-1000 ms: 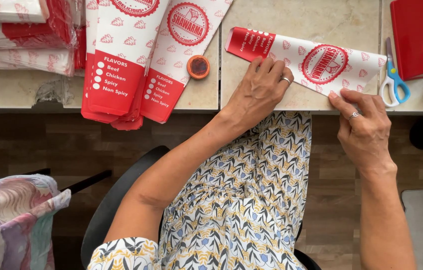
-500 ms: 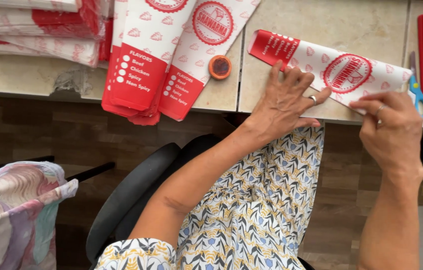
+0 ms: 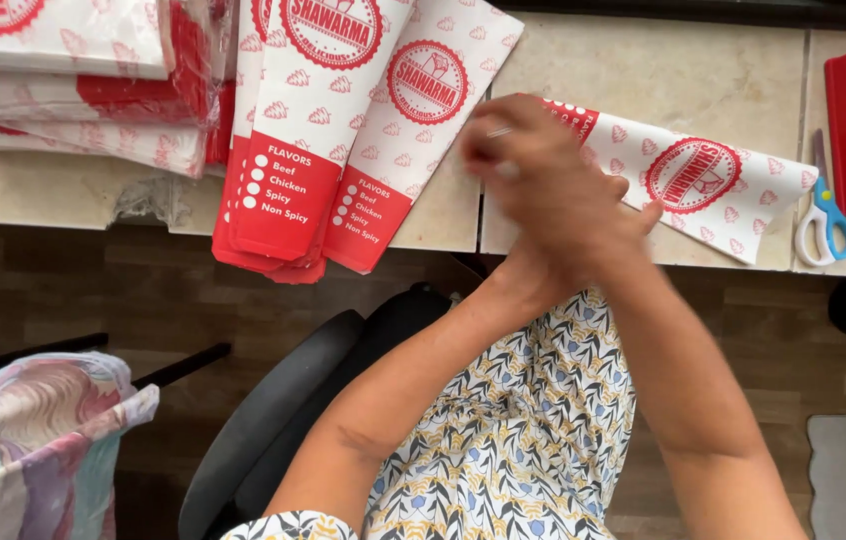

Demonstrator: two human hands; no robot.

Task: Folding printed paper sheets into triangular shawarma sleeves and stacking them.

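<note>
Both hands, left hand and right hand, blur together, grip unclear, over the red-and-white paper sleeve's left end

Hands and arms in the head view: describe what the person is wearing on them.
Both forearms are bare, with no sleeves reaching them. The left hand and right hand overlap and are motion-blurred, with no gloves visible; rings cannot be made out. A floral garment in white, yellow and dark blue covers the lap.

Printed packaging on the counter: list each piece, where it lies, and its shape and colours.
Paper sleeve: under the blurred hands, long, white with red round emblem.
Fanned sleeves: centre-left, overhanging the counter edge, white with red ends.
Wrapped bundles: top left, flat, red and white.
</note>
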